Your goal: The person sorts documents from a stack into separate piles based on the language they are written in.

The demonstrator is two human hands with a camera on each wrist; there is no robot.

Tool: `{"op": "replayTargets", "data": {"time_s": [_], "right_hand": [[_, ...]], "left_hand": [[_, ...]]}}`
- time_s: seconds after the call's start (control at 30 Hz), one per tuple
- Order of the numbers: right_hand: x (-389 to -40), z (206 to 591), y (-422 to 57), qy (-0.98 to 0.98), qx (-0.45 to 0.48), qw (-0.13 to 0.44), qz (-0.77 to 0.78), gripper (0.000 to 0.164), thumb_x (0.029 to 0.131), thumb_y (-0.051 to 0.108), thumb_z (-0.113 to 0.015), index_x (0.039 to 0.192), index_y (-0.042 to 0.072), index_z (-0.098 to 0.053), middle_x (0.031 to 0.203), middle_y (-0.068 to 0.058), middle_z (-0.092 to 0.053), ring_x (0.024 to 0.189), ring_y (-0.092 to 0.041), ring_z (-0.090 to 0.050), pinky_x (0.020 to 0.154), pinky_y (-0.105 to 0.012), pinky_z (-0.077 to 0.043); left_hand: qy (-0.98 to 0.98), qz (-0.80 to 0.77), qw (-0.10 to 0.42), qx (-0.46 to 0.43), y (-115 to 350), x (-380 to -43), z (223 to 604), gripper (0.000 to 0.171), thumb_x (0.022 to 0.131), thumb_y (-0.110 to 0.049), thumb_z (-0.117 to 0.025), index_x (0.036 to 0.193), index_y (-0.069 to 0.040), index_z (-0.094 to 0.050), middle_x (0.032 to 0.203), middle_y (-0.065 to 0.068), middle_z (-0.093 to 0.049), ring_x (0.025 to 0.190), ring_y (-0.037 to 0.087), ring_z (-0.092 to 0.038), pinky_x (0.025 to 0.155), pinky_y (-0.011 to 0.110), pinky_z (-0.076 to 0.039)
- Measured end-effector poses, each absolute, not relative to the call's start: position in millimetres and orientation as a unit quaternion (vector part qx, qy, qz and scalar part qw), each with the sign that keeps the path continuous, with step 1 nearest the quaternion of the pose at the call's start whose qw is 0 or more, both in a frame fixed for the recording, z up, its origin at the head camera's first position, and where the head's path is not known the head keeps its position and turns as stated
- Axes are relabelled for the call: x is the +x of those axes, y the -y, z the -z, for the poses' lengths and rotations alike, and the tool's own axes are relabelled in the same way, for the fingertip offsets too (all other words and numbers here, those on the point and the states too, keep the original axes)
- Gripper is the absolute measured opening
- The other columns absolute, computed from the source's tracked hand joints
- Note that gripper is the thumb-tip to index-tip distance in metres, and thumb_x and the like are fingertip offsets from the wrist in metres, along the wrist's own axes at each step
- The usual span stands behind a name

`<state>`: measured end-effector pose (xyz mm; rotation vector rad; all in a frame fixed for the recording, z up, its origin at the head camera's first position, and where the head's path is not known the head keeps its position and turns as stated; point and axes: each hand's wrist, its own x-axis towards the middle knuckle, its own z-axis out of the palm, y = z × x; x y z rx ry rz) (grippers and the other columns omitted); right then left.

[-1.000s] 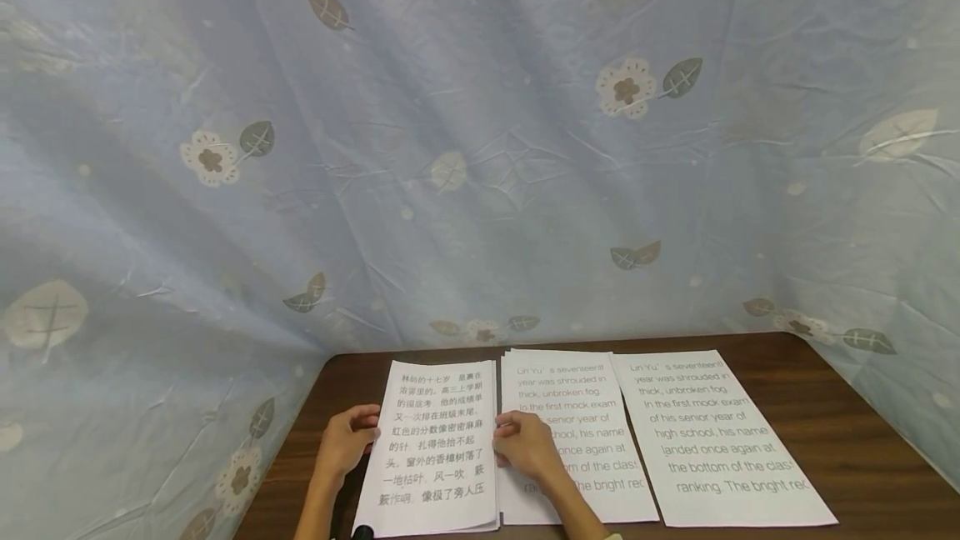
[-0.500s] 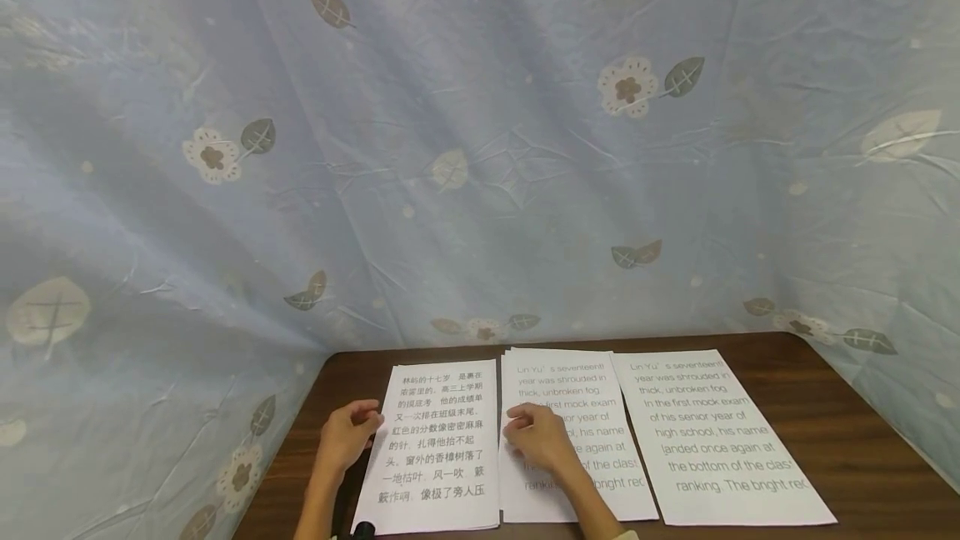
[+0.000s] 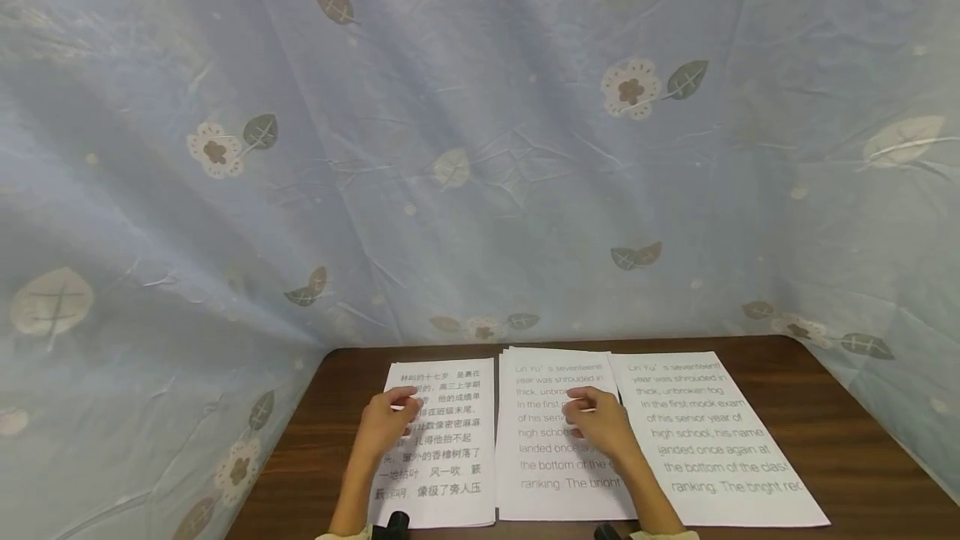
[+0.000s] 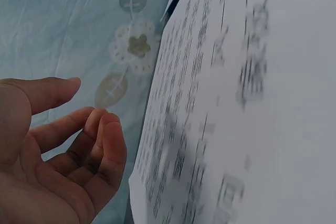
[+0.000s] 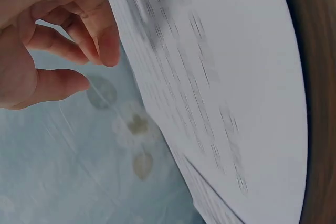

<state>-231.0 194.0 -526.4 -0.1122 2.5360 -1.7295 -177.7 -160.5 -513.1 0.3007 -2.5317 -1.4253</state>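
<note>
My left hand (image 3: pixel 386 423) hovers over the left part of a paper stack printed with large Chinese characters (image 3: pixel 442 511). In the left wrist view that hand (image 4: pixel 68 161) has loosely bent fingers with nothing between them, apart from the sheet. My right hand (image 3: pixel 602 423) is above the right side of the middle stack, printed in English (image 3: pixel 536 502). The right wrist view shows its thumb and fingers (image 5: pixel 109 48) spread apart, holding nothing, with a shadow on the page below. Parts of both printed texts are hidden by the hands.
Another English-printed stack of paper (image 3: pixel 731 448) lies on the right, close beside the middle one. All rest on a dark wooden table (image 3: pixel 862 457). A pale blue curtain with leaves and flowers (image 3: pixel 517 190) hangs behind and at both sides.
Both hands have moved right: the left from beside the Chinese stack's left edge to over it, the right from that stack's right edge across the middle stack. The right fingers have left the Chinese stack.
</note>
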Motion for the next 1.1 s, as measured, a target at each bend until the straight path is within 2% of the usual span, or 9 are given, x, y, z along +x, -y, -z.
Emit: {"op": "replayTargets", "data": {"time_s": [0.27, 0.5, 0.63, 1.1], "right_hand": [[-237, 531, -238, -0.823, -0.002, 0.026, 0.567, 0.04, 0.101, 0.013, -0.069, 0.135, -0.008, -0.066, 0.111, -0.017, -0.072, 0.094, -0.021, -0.076, 0.075, -0.03, -0.067], [-240, 540, -262, -0.823, 0.031, 0.031, 0.566, 0.042, 0.1, 0.013, -0.069, 0.135, -0.009, -0.065, 0.109, -0.016, -0.071, 0.087, -0.017, -0.072, 0.07, -0.025, -0.064], [-240, 541, -270, -0.823, 0.039, 0.03, 0.566, 0.041, 0.1, 0.013, -0.068, 0.134, -0.01, -0.064, 0.109, -0.018, -0.073, 0.087, -0.018, -0.073, 0.07, -0.026, -0.063], [-237, 531, -279, -0.822, 0.049, 0.045, 0.566, 0.041, 0.101, 0.012, -0.069, 0.135, -0.011, -0.064, 0.109, -0.019, -0.074, 0.086, -0.019, -0.071, 0.07, -0.029, -0.064]], "left_hand": [[0.858, 0.502, 0.089, 0.061, 120, -194, 517, 0.039, 0.102, -0.016, -0.071, 0.134, 0.006, -0.069, 0.107, 0.015, -0.073, 0.079, 0.027, -0.074, 0.065, 0.032, -0.064], [0.856, 0.509, 0.07, 0.049, 96, -204, 522, 0.039, 0.102, -0.018, -0.071, 0.136, 0.004, -0.069, 0.109, 0.015, -0.073, 0.079, 0.025, -0.073, 0.065, 0.03, -0.063], [0.855, 0.513, 0.059, 0.047, 85, -207, 523, 0.041, 0.103, -0.019, -0.07, 0.138, 0.002, -0.069, 0.112, 0.015, -0.073, 0.079, 0.024, -0.073, 0.064, 0.027, -0.061], [0.85, 0.524, 0.031, 0.047, 52, -218, 526, 0.041, 0.101, -0.019, -0.071, 0.135, 0.004, -0.07, 0.109, 0.013, -0.072, 0.082, 0.019, -0.072, 0.067, 0.031, -0.063]]}}
